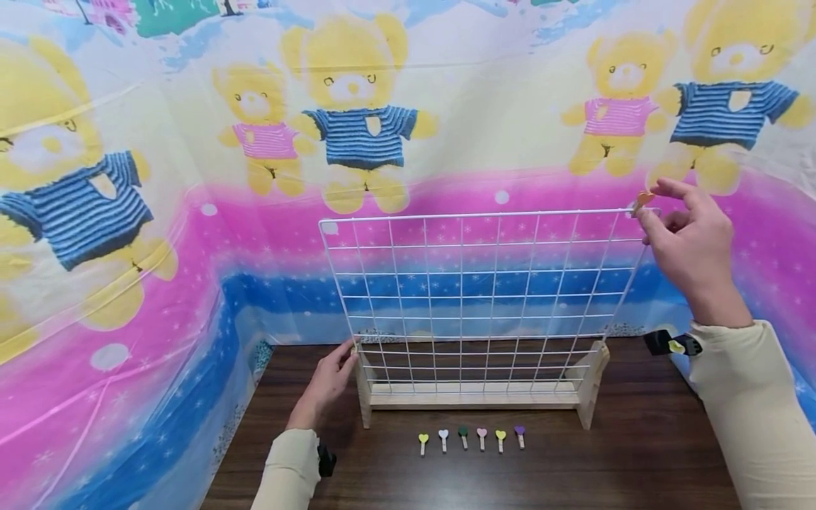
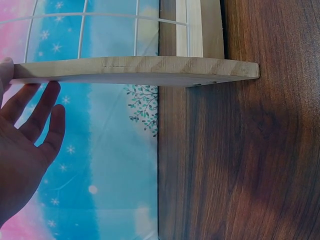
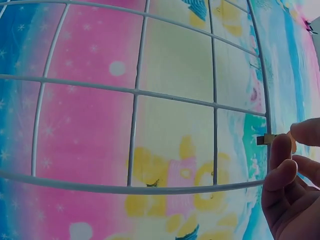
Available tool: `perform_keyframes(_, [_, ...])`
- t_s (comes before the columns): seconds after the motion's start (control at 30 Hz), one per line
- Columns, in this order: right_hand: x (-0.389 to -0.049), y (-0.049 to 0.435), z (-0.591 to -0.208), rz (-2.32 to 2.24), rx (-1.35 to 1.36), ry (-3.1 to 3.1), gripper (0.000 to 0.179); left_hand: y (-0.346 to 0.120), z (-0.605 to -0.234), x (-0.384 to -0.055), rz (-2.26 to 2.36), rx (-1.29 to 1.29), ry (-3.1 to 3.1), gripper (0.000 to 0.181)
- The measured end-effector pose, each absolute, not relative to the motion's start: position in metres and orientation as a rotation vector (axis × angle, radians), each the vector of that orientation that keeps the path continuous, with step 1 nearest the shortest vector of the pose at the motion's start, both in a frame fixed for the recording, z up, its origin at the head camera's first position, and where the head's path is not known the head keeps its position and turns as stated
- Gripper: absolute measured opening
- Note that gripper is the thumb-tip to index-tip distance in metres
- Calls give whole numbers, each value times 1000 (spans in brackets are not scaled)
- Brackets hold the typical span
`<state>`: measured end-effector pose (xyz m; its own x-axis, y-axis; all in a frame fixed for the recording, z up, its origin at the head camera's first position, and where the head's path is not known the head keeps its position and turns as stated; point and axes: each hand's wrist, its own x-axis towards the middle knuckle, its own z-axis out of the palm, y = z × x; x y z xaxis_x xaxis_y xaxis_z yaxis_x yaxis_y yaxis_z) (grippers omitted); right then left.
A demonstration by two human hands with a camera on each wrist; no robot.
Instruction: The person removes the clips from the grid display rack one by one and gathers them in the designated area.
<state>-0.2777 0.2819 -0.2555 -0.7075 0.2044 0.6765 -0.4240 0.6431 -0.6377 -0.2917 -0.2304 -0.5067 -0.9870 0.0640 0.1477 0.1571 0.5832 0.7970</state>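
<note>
A white wire grid (image 1: 478,215) stands upright in a wooden stand (image 1: 474,406). At the grid's top right corner my right hand (image 1: 695,244) pinches a small wooden clothespin with an orange heart (image 1: 644,200). In the right wrist view, the clothespin's tip (image 3: 262,140) straddles the grid's outer wire near that corner. My left hand (image 1: 328,379) grips the upper end of the stand's left leg (image 2: 150,67), thumb on one face and fingers on the other. Several heart clothespins (image 1: 482,438), in yellow, white, dark green, pink and purple, lie in a row before the stand.
The dark wooden table (image 1: 548,474) extends around the stand. Behind it hangs a cloth backdrop (image 1: 497,142) printed with bears, which also runs along both sides. A black strap (image 1: 666,343) sticks out from my right wrist near the grid's right side.
</note>
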Motion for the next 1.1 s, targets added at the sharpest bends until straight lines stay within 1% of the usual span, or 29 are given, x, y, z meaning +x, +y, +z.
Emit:
perform_keyframes(0.23, [-282, 281, -251, 1166, 174, -2138, 37, -230, -506, -291, -1385, -191, -2695, 41])
perform_keyframes(0.43, [-285, 285, -252, 1218, 247, -2149, 35, -230, -507, -291, -1399, -184, -2696, 41])
perform_keyframes(0.67, [-287, 286, -251, 1270, 268, -2151, 33, -231, -509, -293, -1398, -202, -2686, 41])
perform_keyframes(0.9, [-287, 287, -250, 1295, 262, -2140, 24, -230, -507, -292, -1399, -197, -2692, 41])
perform_keyframes(1.1, [-287, 287, -250, 1249, 260, -2141, 26, -230, -506, -292, -1388, -198, -2694, 41])
